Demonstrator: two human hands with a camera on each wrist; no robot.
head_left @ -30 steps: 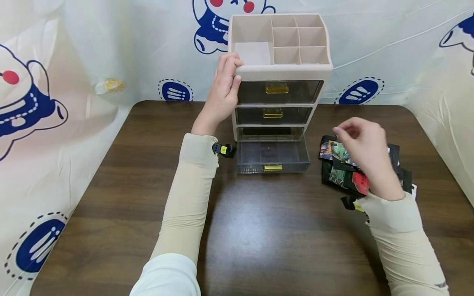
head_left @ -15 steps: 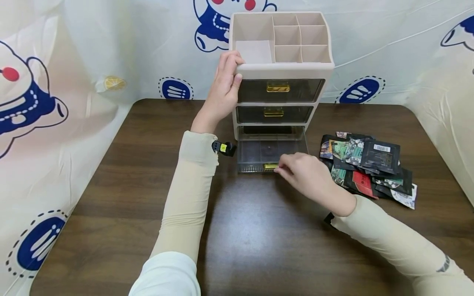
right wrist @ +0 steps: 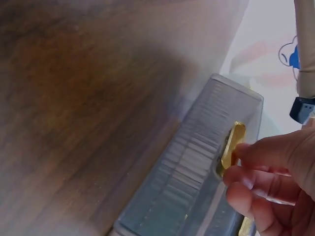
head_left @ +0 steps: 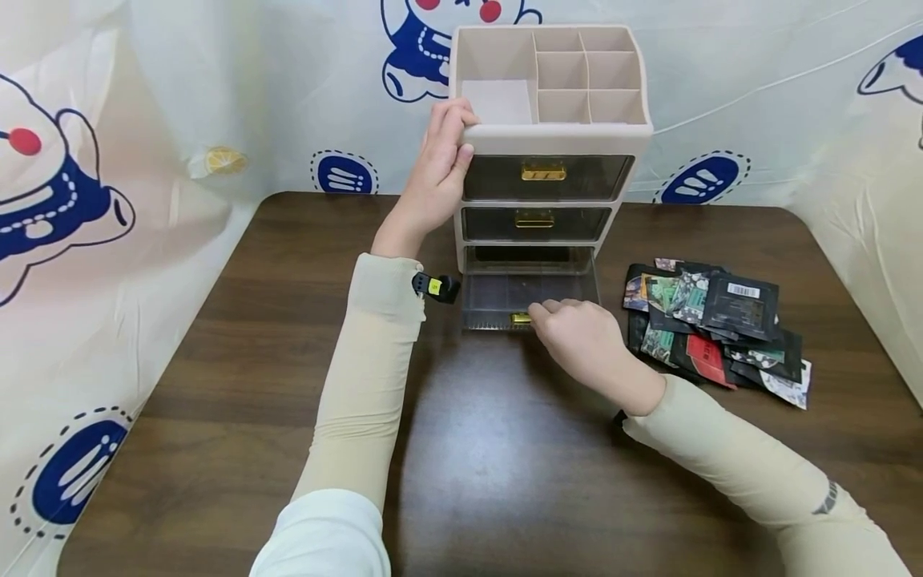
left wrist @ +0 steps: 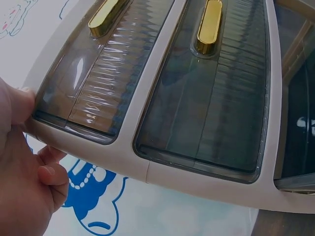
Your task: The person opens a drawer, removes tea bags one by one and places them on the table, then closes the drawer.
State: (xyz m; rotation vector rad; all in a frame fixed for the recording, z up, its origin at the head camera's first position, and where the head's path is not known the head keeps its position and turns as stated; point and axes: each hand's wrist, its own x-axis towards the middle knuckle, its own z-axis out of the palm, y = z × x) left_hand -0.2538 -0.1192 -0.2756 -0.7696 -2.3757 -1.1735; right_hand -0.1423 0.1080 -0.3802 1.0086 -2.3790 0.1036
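A cream desktop drawer organizer (head_left: pixel 558 140) stands at the back of the table, its smoky bottom drawer (head_left: pixel 493 295) pulled partly out. My left hand (head_left: pixel 433 172) grips the organizer's upper left corner, fingers over the top edge and thumb on the side near the front. The left wrist view shows that thumb and the curled fingers of the left hand (left wrist: pixel 29 167) around the cream frame (left wrist: pixel 142 172). With thumb and fingertips my right hand (head_left: pixel 580 340) pinches the gold drawer handle (right wrist: pixel 231 147) of the bottom drawer. No contents show in that drawer.
Several dark flat packets (head_left: pixel 743 304) lie in an overlapping pile on the right of the brown wooden table (head_left: pixel 461 465). The middle drawer (head_left: pixel 497 224) and top drawer (head_left: pixel 490 178) are closed. A printed curtain (head_left: pixel 238 72) hangs behind.
My right hand came from above the packets leftward to the bottom drawer's handle. That drawer has slid slightly inward. The left hand keeps its grip on the corner.
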